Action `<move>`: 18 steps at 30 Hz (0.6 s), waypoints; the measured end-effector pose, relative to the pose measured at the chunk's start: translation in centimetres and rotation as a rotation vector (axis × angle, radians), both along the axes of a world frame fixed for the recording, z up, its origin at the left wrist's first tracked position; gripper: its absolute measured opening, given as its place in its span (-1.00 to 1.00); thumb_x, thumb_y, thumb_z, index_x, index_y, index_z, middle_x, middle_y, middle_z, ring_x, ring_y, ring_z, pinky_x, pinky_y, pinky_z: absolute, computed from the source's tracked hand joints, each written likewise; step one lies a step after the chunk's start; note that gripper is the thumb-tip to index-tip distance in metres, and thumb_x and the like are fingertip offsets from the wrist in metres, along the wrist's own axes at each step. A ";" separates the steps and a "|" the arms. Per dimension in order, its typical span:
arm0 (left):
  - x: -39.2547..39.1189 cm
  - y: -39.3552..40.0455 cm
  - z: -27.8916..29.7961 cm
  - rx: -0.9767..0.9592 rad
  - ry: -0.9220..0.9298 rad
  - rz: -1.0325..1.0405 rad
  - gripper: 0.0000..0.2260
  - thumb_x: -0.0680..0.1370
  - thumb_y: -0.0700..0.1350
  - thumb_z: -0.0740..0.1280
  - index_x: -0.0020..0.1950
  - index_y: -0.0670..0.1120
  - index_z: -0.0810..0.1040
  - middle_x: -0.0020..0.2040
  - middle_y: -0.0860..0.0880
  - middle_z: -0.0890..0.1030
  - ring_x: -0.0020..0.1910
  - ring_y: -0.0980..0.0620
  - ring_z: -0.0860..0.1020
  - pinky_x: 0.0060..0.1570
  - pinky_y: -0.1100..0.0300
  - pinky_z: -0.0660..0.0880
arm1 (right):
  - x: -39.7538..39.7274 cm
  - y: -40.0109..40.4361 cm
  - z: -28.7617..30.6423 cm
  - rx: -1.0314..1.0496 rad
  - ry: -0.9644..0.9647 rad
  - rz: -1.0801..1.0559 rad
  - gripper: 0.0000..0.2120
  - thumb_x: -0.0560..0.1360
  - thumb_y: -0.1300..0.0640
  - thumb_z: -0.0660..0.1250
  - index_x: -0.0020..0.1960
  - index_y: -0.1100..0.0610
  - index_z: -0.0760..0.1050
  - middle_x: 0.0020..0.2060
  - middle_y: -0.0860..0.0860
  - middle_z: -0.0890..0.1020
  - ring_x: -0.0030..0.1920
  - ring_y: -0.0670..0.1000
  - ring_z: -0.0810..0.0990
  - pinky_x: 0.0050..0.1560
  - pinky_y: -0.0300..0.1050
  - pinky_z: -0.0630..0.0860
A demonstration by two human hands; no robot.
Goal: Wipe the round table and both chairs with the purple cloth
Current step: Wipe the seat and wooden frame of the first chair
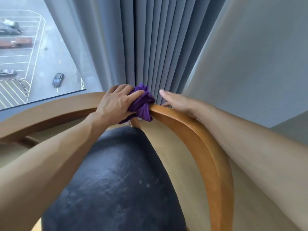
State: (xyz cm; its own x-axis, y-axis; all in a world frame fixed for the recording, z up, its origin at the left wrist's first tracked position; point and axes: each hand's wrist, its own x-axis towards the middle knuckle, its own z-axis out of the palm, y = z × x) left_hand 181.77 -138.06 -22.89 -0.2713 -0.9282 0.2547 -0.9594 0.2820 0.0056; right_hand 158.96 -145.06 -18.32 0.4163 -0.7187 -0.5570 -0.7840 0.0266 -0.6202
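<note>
The purple cloth sits bunched on the top of the curved wooden backrest of the chair, at about 12 o'clock from the dark padded seat. The left hand clamps it against the rail, fingers curled over the fabric. Just at 3 o'clock of the cloth, the right hand rests on the rail with fingers straight, holding nothing. Grey curtains hang behind; a window lies at 10 o'clock.
</note>
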 end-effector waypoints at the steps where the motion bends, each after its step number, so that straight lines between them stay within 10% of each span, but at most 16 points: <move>1: -0.6 0.9 -0.5 -0.036 0.019 0.094 -0.35 0.41 0.18 0.47 0.44 0.06 0.38 0.28 -0.09 0.51 0.35 -0.18 0.43 0.34 -0.12 0.32 | -0.3 0.1 0.3 0.051 -0.026 -0.036 -0.37 0.59 -0.39 -0.13 0.60 -0.17 0.06 0.41 0.06 0.48 0.39 0.15 0.45 0.45 0.21 0.28; 5: -8.6 4.3 -1.6 -0.052 0.362 0.482 -0.41 0.48 0.01 0.40 0.50 0.06 0.36 0.52 -0.15 0.33 0.58 -0.18 0.12 0.54 -0.24 -0.07 | -2.1 0.7 1.5 0.192 -0.163 -0.221 -0.34 0.61 -0.36 -0.08 0.59 -0.05 0.15 0.37 0.18 0.48 0.28 0.19 0.51 0.24 0.13 0.44; 11: -20.4 7.4 0.0 -0.041 1.211 0.519 -0.48 0.55 -0.25 0.29 0.50 -0.01 0.36 0.59 -0.07 0.18 0.60 -0.12 0.02 0.55 -0.13 0.05 | -4.9 2.6 2.6 0.295 -0.184 -0.263 -0.41 0.64 -0.31 -0.09 0.28 0.09 0.47 -0.05 0.07 0.54 -0.05 0.05 0.53 0.08 -0.03 0.47; 14: -22.7 8.9 1.5 -0.009 1.348 0.565 -0.50 0.58 -0.20 0.30 0.51 0.03 0.35 0.58 -0.03 0.19 0.55 -0.05 0.13 0.52 -0.08 0.14 | -5.3 4.0 2.4 0.200 -0.228 -0.275 -0.41 0.66 -0.22 0.04 0.31 0.23 0.53 0.18 0.17 0.64 0.22 0.11 0.60 0.38 0.02 0.43; 18: -25.6 11.6 2.9 0.041 1.459 0.525 -0.48 0.60 -0.03 0.30 0.55 0.09 0.27 0.59 0.06 0.15 0.54 0.01 0.15 0.51 -0.01 0.19 | -5.7 4.9 2.4 0.029 -0.176 -0.271 -0.58 0.65 -0.20 0.10 0.01 0.05 0.61 -0.04 -0.05 0.69 -0.06 -0.14 0.64 0.03 -0.31 0.51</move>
State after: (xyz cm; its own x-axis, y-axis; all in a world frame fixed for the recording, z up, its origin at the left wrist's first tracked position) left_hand 156.20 -126.48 -19.99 0.5276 -0.8490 -0.0279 -0.1026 -0.0962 0.9901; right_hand 153.26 -140.15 -15.91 0.3033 -0.8016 -0.5152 -0.6266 0.2396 -0.7416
